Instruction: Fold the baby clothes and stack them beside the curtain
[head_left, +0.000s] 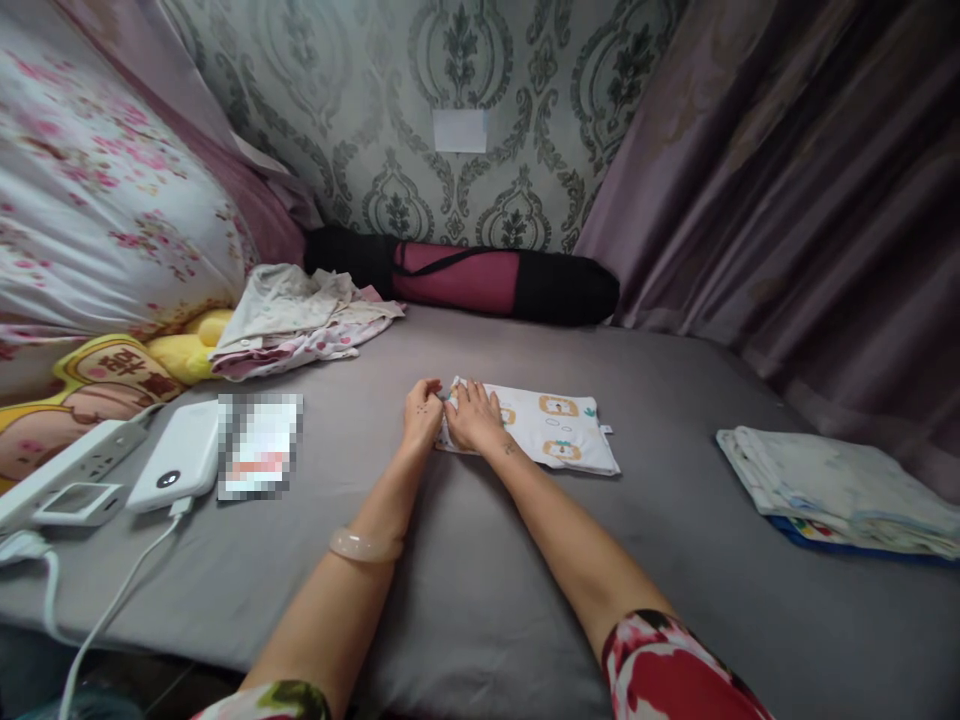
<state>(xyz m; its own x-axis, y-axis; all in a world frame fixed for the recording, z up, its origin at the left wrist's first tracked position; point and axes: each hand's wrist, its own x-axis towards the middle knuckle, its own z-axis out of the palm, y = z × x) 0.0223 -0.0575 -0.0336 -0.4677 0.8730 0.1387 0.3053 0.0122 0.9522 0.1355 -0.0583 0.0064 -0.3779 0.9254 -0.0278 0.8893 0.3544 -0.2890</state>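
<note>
A folded white cloth [574,425] with orange lion-like prints and a small tag at its right end lies flat on the grey sheet in front of me. My right hand [474,414] rests palm down on the cloth's left part, fingers stretched and spread. At the cloth's left edge, my left hand [424,412] is closed with curled fingers, seemingly gripping that edge; the fingertips are partly hidden. A pale bangle [366,546] circles my left forearm.
To the left lie a crumpled pile of clothes [300,315], yellow plush toys [112,370], a white power bank [176,455] with a cable, and a power strip [75,470]. A folded cloth stack [840,490] sits right. A black-and-maroon long bag [457,278] lies along the wall.
</note>
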